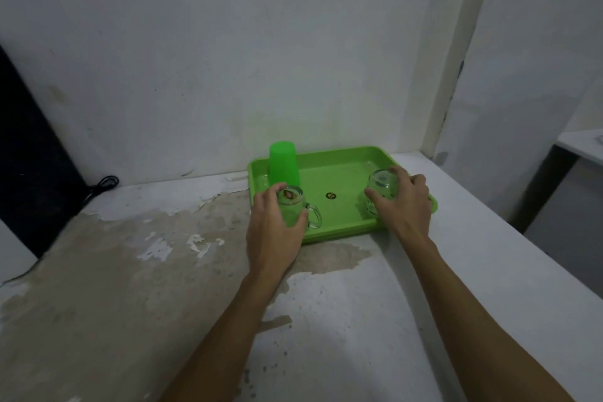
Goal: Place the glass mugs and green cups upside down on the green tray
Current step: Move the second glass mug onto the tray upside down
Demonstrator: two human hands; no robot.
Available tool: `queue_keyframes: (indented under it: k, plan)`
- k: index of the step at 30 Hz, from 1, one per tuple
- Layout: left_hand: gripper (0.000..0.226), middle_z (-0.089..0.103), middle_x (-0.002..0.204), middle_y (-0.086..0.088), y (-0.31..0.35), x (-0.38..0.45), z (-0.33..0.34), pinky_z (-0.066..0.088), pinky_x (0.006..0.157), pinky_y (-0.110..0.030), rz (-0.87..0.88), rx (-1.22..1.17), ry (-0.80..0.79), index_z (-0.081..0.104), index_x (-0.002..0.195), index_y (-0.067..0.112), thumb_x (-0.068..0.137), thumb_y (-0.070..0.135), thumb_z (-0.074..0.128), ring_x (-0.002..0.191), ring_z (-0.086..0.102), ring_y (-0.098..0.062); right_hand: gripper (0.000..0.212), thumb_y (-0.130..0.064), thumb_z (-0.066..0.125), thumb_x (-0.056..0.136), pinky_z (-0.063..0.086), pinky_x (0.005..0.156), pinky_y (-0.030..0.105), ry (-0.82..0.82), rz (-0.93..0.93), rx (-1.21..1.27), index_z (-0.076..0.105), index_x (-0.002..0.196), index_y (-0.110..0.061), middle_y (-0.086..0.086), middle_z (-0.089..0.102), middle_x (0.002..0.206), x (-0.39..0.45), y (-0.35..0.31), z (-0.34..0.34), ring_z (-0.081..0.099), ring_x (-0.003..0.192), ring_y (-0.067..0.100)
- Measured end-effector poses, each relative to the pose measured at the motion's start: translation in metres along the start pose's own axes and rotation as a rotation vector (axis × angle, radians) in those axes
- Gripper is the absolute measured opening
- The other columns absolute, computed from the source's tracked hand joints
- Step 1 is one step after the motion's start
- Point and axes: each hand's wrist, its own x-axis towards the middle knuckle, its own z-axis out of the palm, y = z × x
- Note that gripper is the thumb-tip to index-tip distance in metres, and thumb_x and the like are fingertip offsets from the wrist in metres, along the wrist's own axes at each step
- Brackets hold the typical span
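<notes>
Head cam: left hand (275,232) wraps an inverted glass mug (293,207) at tray's 7 o'clock; right hand (404,202) grips 2nd mug (380,188) at 3 o'clock. Green cup (283,165) stands upside down at 10 o'clock on green tray (339,179), worn tabletop (163,271) under it.

Both arms outstretched, left hand (275,227) and right hand (403,206) palm-down, hands' fingers curled in grasp.

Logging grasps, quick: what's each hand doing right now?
Left hand: closed around the left glass mug, upside down on the green tray.
Right hand: closed around the right glass mug, also inverted.
</notes>
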Motion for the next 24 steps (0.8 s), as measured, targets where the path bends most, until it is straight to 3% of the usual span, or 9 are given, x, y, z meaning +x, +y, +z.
queue_keyframes:
  k: [9,13,17,20,24]
  plan:
    - [0.064,0.05,0.142,0.001,-0.005,-0.001,-0.001,0.049,0.094,-0.037,0.013,-0.035,-0.034,0.046,0.143,0.03,0.088,0.04,0.076,0.122,0.054,-0.018,0.075,-0.044,0.075,0.084,0.034,0.108,0.05,0.019,0.047,-0.025,0.048,0.149,-0.018,0.021,0.049,0.131,-0.006,-0.005,0.003,0.047,0.125,0.04]
    - [0.06,0.052,0.137,0.006,-0.011,0.002,-0.007,0.046,0.098,-0.033,0.003,-0.245,-0.105,0.05,0.138,0.034,0.085,0.033,0.079,0.121,0.053,-0.011,0.073,-0.03,0.079,0.08,0.034,0.11,0.052,0.092,-0.036,0.006,0.051,0.145,-0.012,0.023,0.048,0.134,-0.018,-0.02,0.0,0.045,0.128,0.039]
    - [0.034,0.059,0.124,0.012,-0.019,0.008,-0.029,0.054,0.093,-0.031,-0.027,-0.441,-0.081,0.066,0.111,0.038,0.087,0.018,0.08,0.111,0.058,0.005,0.047,-0.018,0.08,0.079,0.049,0.091,0.047,0.146,-0.318,0.148,0.065,0.123,-0.009,0.015,0.058,0.114,-0.039,-0.052,0.005,0.057,0.103,0.03]
    - [0.023,0.072,0.101,0.012,-0.032,0.011,-0.059,0.058,0.077,-0.027,-0.023,-0.461,-0.032,0.071,0.097,0.03,0.089,0.01,0.077,0.092,0.067,0.0,0.025,-0.013,0.075,0.083,0.054,0.075,0.04,0.082,-0.45,0.316,0.068,0.107,-0.011,0.004,0.062,0.096,-0.056,-0.084,0.016,0.058,0.084,0.016]
    - [0.018,0.074,0.083,0.009,-0.057,0.008,-0.112,0.053,0.069,-0.018,-0.025,-0.42,0.011,0.072,0.087,0.02,0.091,0.002,0.074,0.074,0.064,-0.002,0.01,-0.017,0.069,0.083,0.054,0.063,0.037,-0.036,-0.501,0.505,0.069,0.093,-0.015,0.0,0.066,0.077,-0.085,-0.132,0.044,0.064,0.07,0.016]
